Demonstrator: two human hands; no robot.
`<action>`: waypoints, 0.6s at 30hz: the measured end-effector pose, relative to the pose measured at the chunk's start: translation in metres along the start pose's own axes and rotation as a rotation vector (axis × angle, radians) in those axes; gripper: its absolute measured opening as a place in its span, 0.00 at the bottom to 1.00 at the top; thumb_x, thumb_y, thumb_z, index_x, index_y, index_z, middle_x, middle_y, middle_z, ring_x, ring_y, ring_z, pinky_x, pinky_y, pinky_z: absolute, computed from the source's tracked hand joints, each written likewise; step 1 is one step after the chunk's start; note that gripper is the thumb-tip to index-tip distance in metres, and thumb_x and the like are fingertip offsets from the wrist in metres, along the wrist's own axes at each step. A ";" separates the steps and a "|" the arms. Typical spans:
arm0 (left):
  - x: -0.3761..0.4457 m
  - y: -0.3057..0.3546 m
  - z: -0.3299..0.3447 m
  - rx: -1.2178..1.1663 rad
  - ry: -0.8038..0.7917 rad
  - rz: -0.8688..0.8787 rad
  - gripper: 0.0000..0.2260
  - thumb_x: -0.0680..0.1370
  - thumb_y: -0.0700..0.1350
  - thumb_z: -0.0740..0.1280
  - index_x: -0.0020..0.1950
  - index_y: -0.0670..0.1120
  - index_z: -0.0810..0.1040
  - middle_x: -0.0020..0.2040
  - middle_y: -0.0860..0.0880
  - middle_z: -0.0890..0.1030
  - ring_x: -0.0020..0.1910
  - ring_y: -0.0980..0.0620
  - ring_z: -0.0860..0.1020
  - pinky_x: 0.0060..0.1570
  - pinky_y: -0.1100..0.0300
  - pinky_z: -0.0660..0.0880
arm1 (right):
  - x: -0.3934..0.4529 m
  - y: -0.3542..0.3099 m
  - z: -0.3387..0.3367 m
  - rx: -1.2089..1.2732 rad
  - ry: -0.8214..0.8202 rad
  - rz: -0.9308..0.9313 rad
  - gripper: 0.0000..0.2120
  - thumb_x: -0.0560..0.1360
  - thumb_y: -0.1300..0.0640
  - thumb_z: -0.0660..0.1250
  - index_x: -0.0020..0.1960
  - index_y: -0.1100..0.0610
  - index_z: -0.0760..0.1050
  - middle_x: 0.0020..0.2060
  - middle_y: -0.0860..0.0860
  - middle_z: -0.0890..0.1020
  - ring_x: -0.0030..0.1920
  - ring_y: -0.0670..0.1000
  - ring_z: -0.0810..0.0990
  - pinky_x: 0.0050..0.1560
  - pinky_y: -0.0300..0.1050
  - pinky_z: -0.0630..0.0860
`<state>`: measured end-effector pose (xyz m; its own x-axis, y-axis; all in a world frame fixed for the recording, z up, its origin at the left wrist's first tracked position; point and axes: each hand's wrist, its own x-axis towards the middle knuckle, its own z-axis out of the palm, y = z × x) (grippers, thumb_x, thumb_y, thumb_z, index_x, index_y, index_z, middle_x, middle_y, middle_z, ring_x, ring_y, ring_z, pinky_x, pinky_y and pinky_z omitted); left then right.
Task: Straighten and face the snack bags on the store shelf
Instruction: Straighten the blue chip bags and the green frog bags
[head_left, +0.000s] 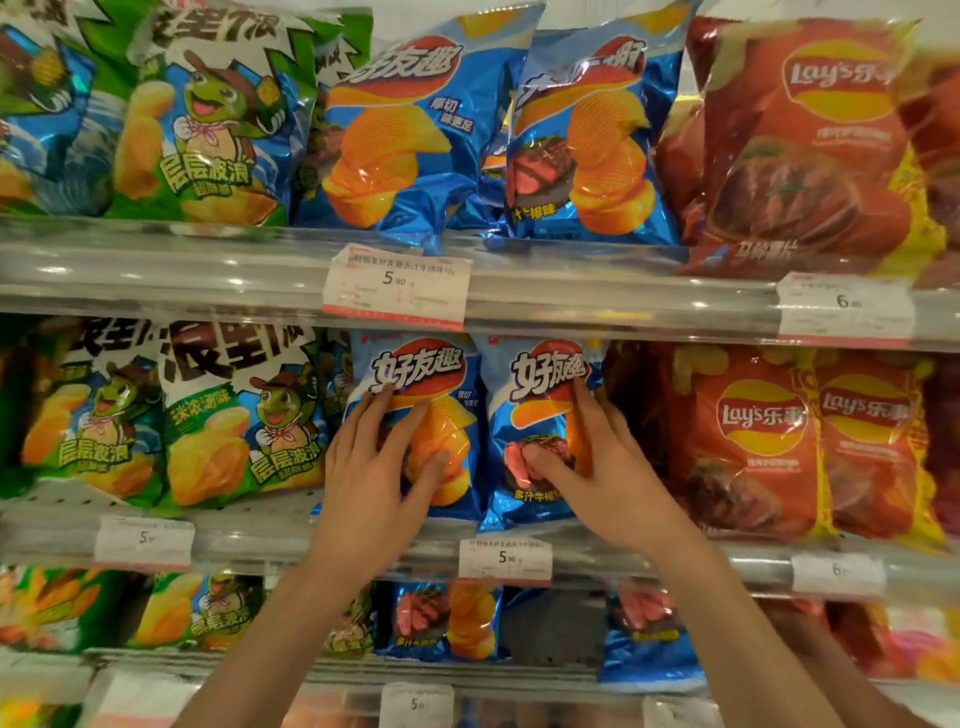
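Note:
Two blue chip bags stand side by side on the middle shelf. My left hand (382, 457) lies flat on the front of the left blue bag (441, 364), fingers spread and fairly straight. My right hand (592, 457) presses the right blue bag (524, 415): its thumb rests on the front and its fingers reach along the bag's right side. Both bags face forward and stand roughly upright.
Green snack bags (208, 415) fill the shelf to the left and red Lay's bags (758, 441) to the right. The upper shelf (208, 275) holds the same three kinds, and its blue bags lean. Price tags (504, 558) hang on the shelf rails. A lower shelf holds more bags.

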<state>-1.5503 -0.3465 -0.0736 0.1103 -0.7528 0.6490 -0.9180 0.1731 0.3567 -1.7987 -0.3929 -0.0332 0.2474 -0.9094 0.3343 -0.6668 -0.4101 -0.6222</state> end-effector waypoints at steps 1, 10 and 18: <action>0.000 -0.003 -0.002 -0.001 -0.004 0.016 0.27 0.79 0.63 0.58 0.74 0.51 0.72 0.77 0.46 0.65 0.77 0.42 0.61 0.72 0.39 0.64 | 0.000 0.000 -0.002 0.008 0.015 0.019 0.45 0.71 0.30 0.64 0.80 0.41 0.45 0.78 0.49 0.55 0.76 0.53 0.60 0.75 0.55 0.62; -0.002 -0.024 -0.020 -0.050 -0.044 0.062 0.28 0.78 0.63 0.59 0.73 0.48 0.73 0.76 0.46 0.67 0.76 0.42 0.62 0.72 0.40 0.64 | -0.020 -0.027 0.033 -0.093 0.143 0.062 0.50 0.68 0.23 0.54 0.81 0.47 0.42 0.75 0.55 0.62 0.74 0.59 0.65 0.67 0.60 0.70; 0.000 -0.029 -0.028 -0.041 -0.047 0.111 0.27 0.78 0.61 0.61 0.70 0.47 0.76 0.73 0.47 0.71 0.74 0.43 0.65 0.72 0.45 0.65 | -0.022 -0.020 0.026 0.013 0.148 0.091 0.45 0.71 0.29 0.63 0.79 0.37 0.42 0.74 0.52 0.65 0.72 0.55 0.66 0.69 0.59 0.70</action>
<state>-1.5127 -0.3338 -0.0653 -0.0102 -0.7562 0.6543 -0.9073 0.2821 0.3118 -1.7725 -0.3664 -0.0471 0.0798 -0.9231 0.3763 -0.6724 -0.3285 -0.6633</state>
